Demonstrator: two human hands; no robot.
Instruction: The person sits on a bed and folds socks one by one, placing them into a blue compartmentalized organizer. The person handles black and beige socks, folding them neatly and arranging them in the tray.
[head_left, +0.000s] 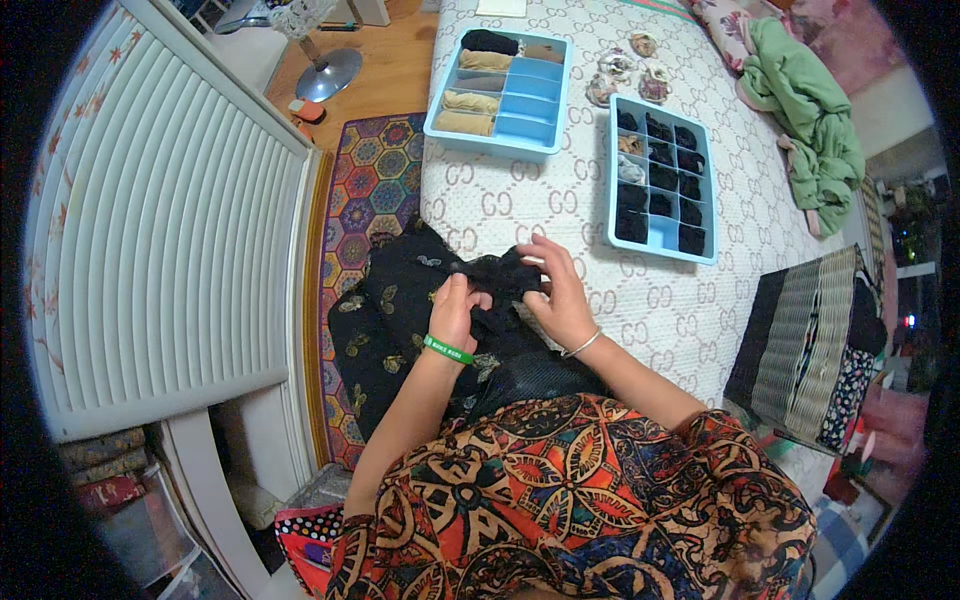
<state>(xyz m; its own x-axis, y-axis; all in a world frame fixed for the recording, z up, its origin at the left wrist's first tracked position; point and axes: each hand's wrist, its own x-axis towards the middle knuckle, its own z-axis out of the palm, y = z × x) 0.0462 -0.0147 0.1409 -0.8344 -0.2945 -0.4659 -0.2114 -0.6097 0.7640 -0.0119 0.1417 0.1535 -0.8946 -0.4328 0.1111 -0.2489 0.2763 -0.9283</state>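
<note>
My left hand (453, 309) wears a green wristband bearing writing and pinches a bunched piece of black lace fabric (501, 271). The other end of it lies between the thumb and fingers of my right hand (559, 289), which has a thin bangle at the wrist. Both hands are just above my lap, at the bed's near edge. Below them spreads a black skirt (386, 322) with pale and gold leaf-like motifs. A patch of black mesh fabric (540, 375) shows between my forearms. The exact shape of the held fabric cannot be made out.
On the patterned bedspread (510, 202) stand two light-blue divided boxes: one (529, 106) with beige, grey and black rolls, another (663, 234) with mostly black folded pieces. Several small bundles (619, 66) lie behind. A woven basket (799, 337) is at right, a louvred door (165, 225) at left.
</note>
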